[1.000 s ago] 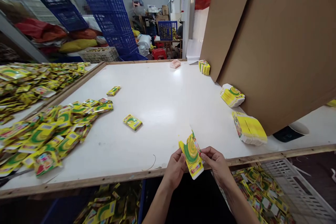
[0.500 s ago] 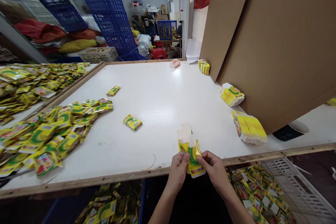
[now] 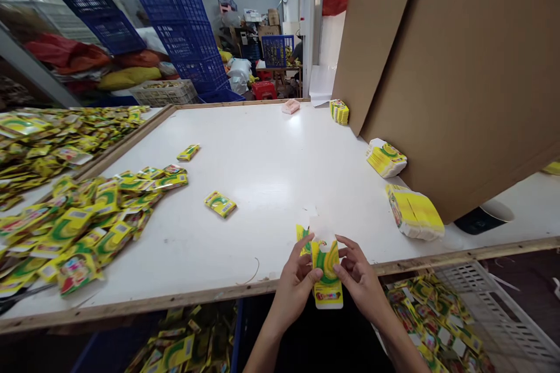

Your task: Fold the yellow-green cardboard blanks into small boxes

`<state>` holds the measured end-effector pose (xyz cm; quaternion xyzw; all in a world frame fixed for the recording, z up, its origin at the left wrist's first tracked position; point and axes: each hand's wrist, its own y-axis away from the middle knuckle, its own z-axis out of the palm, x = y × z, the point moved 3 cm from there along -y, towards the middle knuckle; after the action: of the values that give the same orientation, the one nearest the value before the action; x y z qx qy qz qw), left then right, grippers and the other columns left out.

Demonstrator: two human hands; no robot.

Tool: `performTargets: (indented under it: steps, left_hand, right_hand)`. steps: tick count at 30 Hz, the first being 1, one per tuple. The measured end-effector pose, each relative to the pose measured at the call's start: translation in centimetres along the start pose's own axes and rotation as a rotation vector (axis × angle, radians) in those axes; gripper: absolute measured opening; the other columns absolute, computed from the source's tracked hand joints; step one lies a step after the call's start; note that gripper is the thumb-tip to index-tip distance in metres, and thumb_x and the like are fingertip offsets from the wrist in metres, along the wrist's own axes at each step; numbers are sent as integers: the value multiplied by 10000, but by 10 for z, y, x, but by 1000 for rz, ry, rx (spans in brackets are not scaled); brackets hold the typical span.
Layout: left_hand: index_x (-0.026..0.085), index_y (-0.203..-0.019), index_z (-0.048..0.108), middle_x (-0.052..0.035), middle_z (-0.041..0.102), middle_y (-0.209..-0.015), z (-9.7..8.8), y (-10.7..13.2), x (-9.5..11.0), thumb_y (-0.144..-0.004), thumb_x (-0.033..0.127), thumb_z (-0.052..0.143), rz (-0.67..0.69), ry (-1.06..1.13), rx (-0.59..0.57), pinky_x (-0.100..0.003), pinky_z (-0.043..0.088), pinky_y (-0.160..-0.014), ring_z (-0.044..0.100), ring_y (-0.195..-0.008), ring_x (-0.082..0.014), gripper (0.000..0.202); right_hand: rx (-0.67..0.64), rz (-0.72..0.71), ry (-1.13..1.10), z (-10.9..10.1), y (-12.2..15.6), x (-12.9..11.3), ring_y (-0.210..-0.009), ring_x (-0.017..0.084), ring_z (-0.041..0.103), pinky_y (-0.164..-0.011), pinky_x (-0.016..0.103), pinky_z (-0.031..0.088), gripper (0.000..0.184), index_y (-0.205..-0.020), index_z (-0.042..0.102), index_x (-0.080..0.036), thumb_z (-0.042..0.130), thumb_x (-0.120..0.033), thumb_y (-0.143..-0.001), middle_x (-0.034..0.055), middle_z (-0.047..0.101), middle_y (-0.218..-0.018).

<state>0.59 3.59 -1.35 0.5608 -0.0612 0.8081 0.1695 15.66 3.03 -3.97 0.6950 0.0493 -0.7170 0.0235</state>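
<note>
Yellow carton [image 3: 327, 271], green swirl

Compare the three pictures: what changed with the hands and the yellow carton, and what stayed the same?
The yellow carton went from tilted to upright, its white top flaps opened, and it sank toward the near edge of the table. The left hand and right hand kept hold throughout. The loose pile and stacks on it stayed put.

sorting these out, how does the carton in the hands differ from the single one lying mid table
The held carton stands upright between the left hand and right hand, its white flaps open on top; the lone pack lies flat on the table, untouched. Both are yellow and green.
</note>
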Motion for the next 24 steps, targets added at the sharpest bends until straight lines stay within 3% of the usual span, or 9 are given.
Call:
performTargets:
  steps: [3,6,10,13,16,18,21,24]
  left_hand:
    - [243,-1229,391,-72,678,-1047,1,2,3,-815,251,674,-33,44,-76,-304,502,-768,678,-870,-201,502]
    - [239,-1096,427,-45,691,-981,3,4,2,-810,260,684,-40,95,-145,-281,495,-745,677,-869,-193,385]
    - [231,-1019,441,-35,696,-922,6,8,0,-792,282,707,-78,130,-194,-256,481,-713,674,-844,-187,353]
    - [248,-1172,414,-45,697,-908,4,10,-1,-785,285,714,-104,122,-179,-266,481,-704,678,-785,-186,491]
    - [289,-1412,220,-61,698,-939,2,11,-3,-768,284,732,-127,107,-154,-312,491,-762,683,-828,-216,823]
    - [282,-1444,212,-69,701,-945,2,11,-5,-758,295,738,-149,93,-159,-324,494,-787,683,-847,-226,865]
    - [258,-1331,421,-79,699,-981,3,9,-4,-768,300,725,-126,77,-162,-312,499,-784,681,-861,-223,642]
    - [241,-1193,514,-86,685,-1051,3,7,-1,-794,291,696,-84,53,-139,-295,504,-768,673,-875,-212,442]
  right_hand:
    - [-70,-2,-31,-5,1,-6,-791,153,554,-702,264,446,422,-1303,394,-261,513,-398,-923,17,562,-906]
    - [-137,31,-4,-6,2,-15,-704,137,508,-637,241,406,335,-1224,445,-254,492,-413,-933,-21,537,-771]
    - [-195,43,90,-6,1,-24,-672,130,477,-604,234,374,251,-1059,555,-222,475,-426,-936,-13,565,-758]
    - [-151,17,151,-8,0,-25,-673,140,483,-605,240,376,262,-927,600,-203,464,-427,-937,0,563,-745]
    - [-104,-46,207,-9,0,-22,-736,167,531,-672,262,410,295,-828,632,-193,475,-422,-929,24,565,-769]
    - [-65,-51,156,-8,1,-18,-792,187,564,-721,277,440,260,-895,635,-204,496,-422,-918,40,595,-829]
    - [31,-5,-10,-7,2,-13,-814,196,599,-728,291,482,311,-1150,533,-247,527,-433,-901,51,636,-938]
    - [88,-59,27,-11,1,-15,-948,223,597,-825,322,479,321,-1143,578,-243,499,-451,-911,78,634,-1027]
